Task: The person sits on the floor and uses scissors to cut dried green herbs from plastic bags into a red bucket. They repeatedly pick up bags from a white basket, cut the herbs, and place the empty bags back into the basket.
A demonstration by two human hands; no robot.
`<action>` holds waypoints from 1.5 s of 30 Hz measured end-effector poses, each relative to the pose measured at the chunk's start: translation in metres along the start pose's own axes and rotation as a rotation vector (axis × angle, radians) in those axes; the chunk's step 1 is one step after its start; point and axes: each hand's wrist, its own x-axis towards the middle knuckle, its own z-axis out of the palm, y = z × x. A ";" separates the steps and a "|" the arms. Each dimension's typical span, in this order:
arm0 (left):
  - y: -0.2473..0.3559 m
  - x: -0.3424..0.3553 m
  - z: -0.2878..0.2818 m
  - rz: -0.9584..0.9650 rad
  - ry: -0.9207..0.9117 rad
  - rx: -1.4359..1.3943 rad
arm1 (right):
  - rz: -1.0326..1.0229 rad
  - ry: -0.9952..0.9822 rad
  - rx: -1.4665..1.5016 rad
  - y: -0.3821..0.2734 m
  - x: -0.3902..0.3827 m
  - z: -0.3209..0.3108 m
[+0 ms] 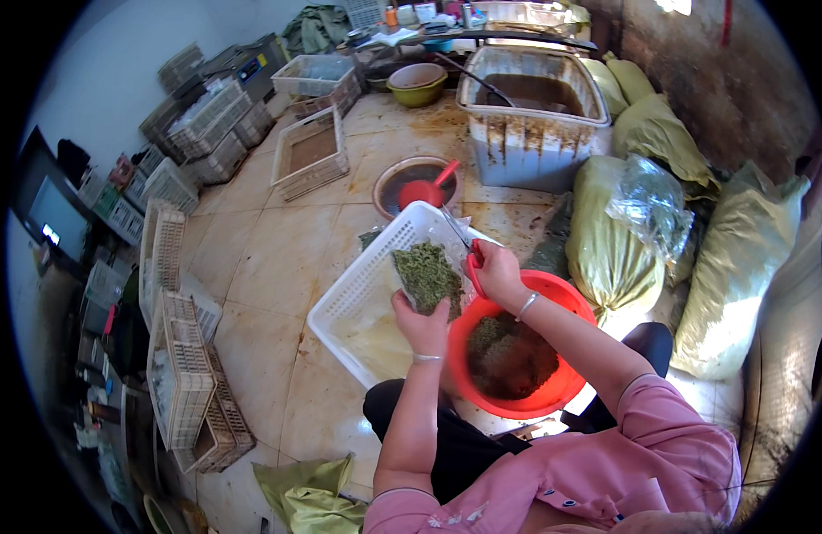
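Left hand point(422, 331): fingers and thumb pinched on the near edge of a bag. Clear bag point(427, 274), filled with chopped green matter: just ahead of the left fingers; long axis slanting from far left to near right. Right hand point(500, 271): fingers curled round the scissors' handle. Scissors point(473, 271), red-handled: in the right fingers, long axis slanting, tips pointing away and leftward; blade gap cannot be told. White basket point(362, 334), perforated: beneath the left fingers. Red basin point(567, 307): nearer the body than the right fingers, holding dark green matter point(509, 360).
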 end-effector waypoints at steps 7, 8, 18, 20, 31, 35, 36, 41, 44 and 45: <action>-0.005 0.015 -0.066 0.087 0.116 0.166 | -0.070 -0.169 0.185 -0.013 0.019 0.099; -0.006 0.017 -0.078 0.081 0.180 0.165 | -0.068 -0.164 0.234 -0.015 0.016 0.106; -0.011 0.033 -0.125 0.051 0.491 -0.251 | 0.187 -0.551 0.475 0.008 -0.016 0.137; -0.011 0.033 -0.120 0.031 0.455 -0.343 | 0.297 -0.568 0.652 -0.005 -0.025 0.110; -0.028 0.032 -0.062 -0.291 0.239 -0.599 | 0.359 -0.819 0.652 0.019 -0.089 -0.024; -0.036 0.028 -0.030 -0.305 0.164 -0.599 | 0.402 -0.878 0.680 0.030 -0.111 -0.044; -0.037 0.030 -0.023 -0.342 0.154 -0.590 | 0.443 -0.877 0.738 0.041 -0.114 -0.042; -0.028 0.031 -0.009 -0.478 0.151 -0.643 | 0.452 -0.909 0.875 0.044 -0.117 -0.051; -0.019 0.039 -0.015 -0.244 0.327 -0.568 | 0.338 -0.700 0.927 0.013 -0.106 -0.051; -0.017 0.044 -0.022 -0.162 0.383 -0.547 | 0.359 -0.630 0.887 0.006 -0.098 -0.045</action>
